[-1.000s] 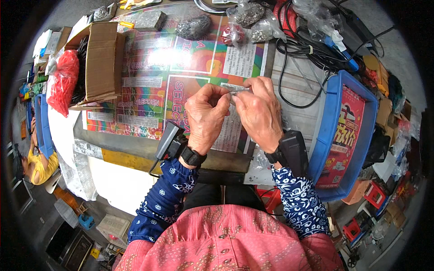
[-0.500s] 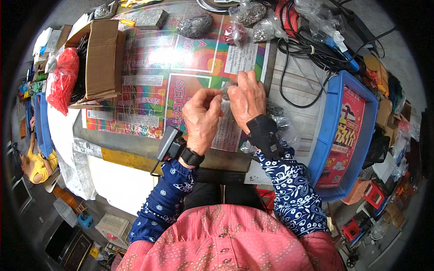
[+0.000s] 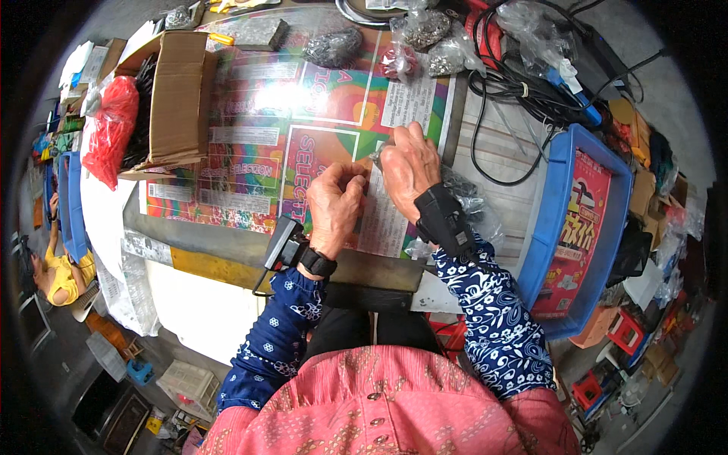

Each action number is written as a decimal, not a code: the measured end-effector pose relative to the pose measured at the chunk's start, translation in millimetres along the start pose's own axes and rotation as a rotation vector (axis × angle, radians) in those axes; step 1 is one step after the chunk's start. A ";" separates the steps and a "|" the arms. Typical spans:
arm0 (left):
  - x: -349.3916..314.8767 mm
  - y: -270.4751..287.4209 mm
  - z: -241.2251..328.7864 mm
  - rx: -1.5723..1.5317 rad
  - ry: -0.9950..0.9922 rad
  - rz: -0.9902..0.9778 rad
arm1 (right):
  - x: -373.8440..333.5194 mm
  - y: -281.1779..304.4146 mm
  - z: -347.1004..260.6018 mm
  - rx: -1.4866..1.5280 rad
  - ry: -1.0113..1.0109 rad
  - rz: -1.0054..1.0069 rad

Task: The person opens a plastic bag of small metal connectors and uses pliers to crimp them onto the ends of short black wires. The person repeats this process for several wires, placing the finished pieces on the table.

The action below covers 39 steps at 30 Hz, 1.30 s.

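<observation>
My left hand point(image 3: 334, 206) is curled above the colourful printed sheet point(image 3: 246, 171), thumb and fingertips pressed together. Whatever it may pinch is too small to make out. Close by on its right, my right hand point(image 3: 412, 165) has its fingers bent inward and closed. A small greyish, shiny bit shows by its thumb side, too little to name. Under the right wrist lies a clear plastic bag point(image 3: 476, 212) with dark small pieces. The two hands are a little apart.
A cardboard box point(image 3: 178, 102) with black strands stands at the left beside a bag of red pieces point(image 3: 111, 136). Bags of metal parts point(image 3: 332, 47) and a grey block point(image 3: 261, 35) lie at the back. Black cables point(image 3: 500, 91) and a blue tray point(image 3: 547, 227) are on the right.
My left hand has drawn slightly away from the right one, its fingers curling further in. My right hand has turned a little and shifted slightly left.
</observation>
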<state>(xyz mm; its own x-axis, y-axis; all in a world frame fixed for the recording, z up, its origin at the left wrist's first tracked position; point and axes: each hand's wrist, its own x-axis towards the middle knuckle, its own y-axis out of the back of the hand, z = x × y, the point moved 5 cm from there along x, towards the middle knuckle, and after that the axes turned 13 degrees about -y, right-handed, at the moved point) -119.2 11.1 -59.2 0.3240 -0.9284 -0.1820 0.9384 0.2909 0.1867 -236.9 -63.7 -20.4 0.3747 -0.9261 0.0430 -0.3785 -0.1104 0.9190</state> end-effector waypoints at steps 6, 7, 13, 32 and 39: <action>4.6 -5.2 6.0 0.017 0.003 -0.011 | 0.5 1.0 13.3 0.153 -0.011 0.035; 4.9 -5.9 6.8 0.016 0.028 -0.010 | 1.3 0.1 15.0 0.194 -0.016 0.018; 7.0 -14.2 14.0 -0.329 0.152 -0.075 | 3.0 1.9 21.8 0.403 -0.125 -0.091; 15.8 -17.9 18.7 -0.336 -0.015 -0.077 | -14.5 28.8 14.7 0.637 -0.227 0.119; 16.0 -18.5 21.1 -0.414 -0.032 -0.030 | -18.2 36.2 11.3 0.620 -0.216 0.153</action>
<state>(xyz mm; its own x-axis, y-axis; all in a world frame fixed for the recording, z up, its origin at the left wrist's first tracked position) -133.9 -14.0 -45.2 0.2981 -0.9427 -0.1500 0.9185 0.3260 -0.2237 -267.0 -54.9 7.7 0.1248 -0.9921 0.0159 -0.8538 -0.0992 0.5111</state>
